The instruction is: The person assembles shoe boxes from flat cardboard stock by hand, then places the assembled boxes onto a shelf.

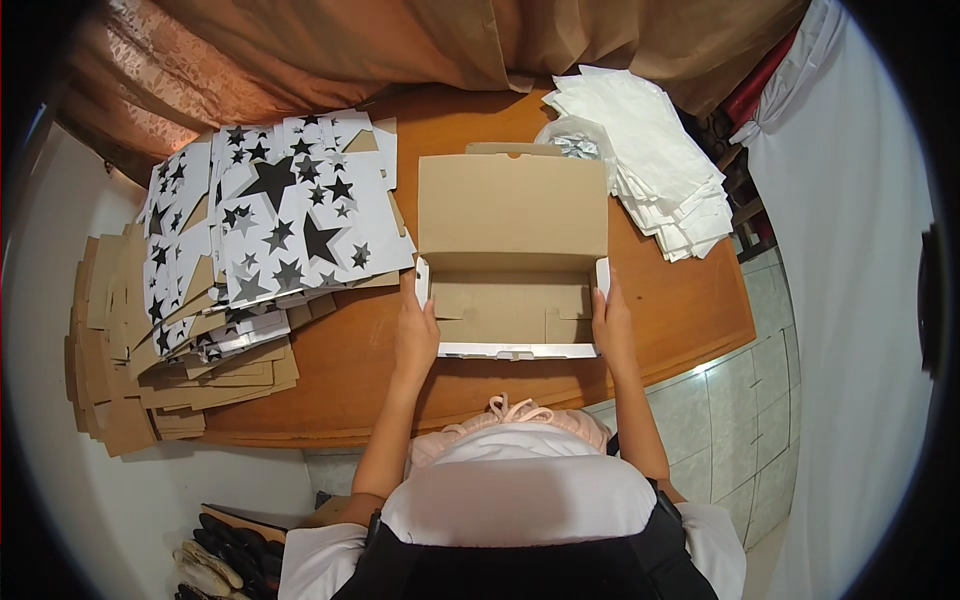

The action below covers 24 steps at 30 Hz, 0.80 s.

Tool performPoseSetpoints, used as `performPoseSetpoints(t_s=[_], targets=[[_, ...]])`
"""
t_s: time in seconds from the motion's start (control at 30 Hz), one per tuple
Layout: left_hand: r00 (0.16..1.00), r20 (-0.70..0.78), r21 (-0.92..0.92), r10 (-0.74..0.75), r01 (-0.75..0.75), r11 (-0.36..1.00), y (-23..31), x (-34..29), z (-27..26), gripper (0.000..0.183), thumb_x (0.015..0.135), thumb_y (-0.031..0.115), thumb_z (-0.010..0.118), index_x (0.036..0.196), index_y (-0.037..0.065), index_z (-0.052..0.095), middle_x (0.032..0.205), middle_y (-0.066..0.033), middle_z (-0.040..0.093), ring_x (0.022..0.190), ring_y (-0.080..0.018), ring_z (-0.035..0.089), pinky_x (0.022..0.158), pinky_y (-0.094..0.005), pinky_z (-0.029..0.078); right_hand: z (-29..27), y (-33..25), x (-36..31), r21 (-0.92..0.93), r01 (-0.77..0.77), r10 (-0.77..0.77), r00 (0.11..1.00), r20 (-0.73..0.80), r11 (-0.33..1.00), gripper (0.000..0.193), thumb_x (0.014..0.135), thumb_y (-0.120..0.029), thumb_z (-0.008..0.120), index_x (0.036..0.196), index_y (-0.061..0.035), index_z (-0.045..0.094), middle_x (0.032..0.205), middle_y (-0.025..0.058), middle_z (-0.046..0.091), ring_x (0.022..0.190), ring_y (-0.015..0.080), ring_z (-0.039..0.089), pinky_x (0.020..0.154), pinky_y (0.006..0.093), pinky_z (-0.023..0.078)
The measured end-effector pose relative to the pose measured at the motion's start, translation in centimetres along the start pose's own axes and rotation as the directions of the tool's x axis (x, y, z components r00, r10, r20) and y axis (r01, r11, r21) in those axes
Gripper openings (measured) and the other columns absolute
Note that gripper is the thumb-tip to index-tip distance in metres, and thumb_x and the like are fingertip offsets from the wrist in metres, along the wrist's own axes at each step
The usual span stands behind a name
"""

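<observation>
A cardboard box (512, 210), brown inside and white outside, stands in front of me near the table's front edge. Its lid is raised at the back, and nothing lies inside it. My left hand (416, 330) grips the box's left side wall, thumb toward the top edge. On the opposite wall, my right hand (612, 322) holds the box in the same way. Most of the fingers are hidden behind the outer walls.
Flat star-printed cardboard sheets (300, 215) are piled at the left of the wooden table (680, 310), above plain brown cardboard pieces (110, 340). White paper sheets (650, 150) lie at the back right, beside a clear plastic bag (578, 142). Brown curtains (400, 45) hang behind.
</observation>
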<state>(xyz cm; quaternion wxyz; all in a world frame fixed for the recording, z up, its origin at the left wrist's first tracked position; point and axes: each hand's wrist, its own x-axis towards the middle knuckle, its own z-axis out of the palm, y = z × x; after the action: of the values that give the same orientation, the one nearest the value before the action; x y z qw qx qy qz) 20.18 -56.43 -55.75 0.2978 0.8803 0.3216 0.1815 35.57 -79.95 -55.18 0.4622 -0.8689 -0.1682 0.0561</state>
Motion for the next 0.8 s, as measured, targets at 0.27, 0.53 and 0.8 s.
performPoseSetpoints(t_s=[0.27, 0.53, 0.8], targets=[[0.658, 0.280, -0.083, 0.699, -0.708, 0.701, 0.0, -2.8, -2.1, 0.049, 0.080, 0.026, 0.062, 0.122, 0.005, 0.048, 0.132, -0.0108, 0.044, 0.124, -0.0254, 0.040, 0.103, -0.0433, 0.030, -2.6, -1.3, -4.1, -0.162, 0.703, -0.640, 0.702, 0.312, 0.693, 0.045, 0.076, -0.030, 0.066, 0.116, -0.0111, 0.056, 0.127, 0.0077, 0.050, 0.122, 0.0273, 0.043, 0.105, 0.0549, 0.014], [0.699, 0.579, 0.001, 0.420, -0.516, 0.857, 0.1, -2.7, -2.1, 0.030, 0.077, 0.024, 0.066, 0.103, 0.009, 0.063, 0.098, -0.0071, 0.065, 0.091, -0.0233, 0.062, 0.079, -0.0326, 0.051, -1.3, 1.0, -4.2, -0.181, 0.652, -0.559, 0.737, 0.380, 0.736, 0.019, 0.075, -0.016, 0.068, 0.094, -0.0152, 0.066, 0.091, -0.0014, 0.067, 0.105, 0.0167, 0.058, 0.106, 0.0574, 0.005], [0.586, 0.253, -0.232, 0.770, -0.736, 0.637, 5.3, 1.3, -1.4, 0.039, 0.079, 0.023, 0.063, 0.113, 0.005, 0.057, 0.117, -0.0140, 0.056, 0.112, -0.0294, 0.051, 0.096, -0.0413, 0.039, -3.2, 0.2, -2.3, -0.159, 0.609, -0.552, 0.781, 0.292, 0.777, 0.041, 0.081, -0.024, 0.062, 0.119, -0.0126, 0.054, 0.128, 0.0036, 0.049, 0.128, 0.0296, 0.034, 0.103, 0.0604, -0.001]])
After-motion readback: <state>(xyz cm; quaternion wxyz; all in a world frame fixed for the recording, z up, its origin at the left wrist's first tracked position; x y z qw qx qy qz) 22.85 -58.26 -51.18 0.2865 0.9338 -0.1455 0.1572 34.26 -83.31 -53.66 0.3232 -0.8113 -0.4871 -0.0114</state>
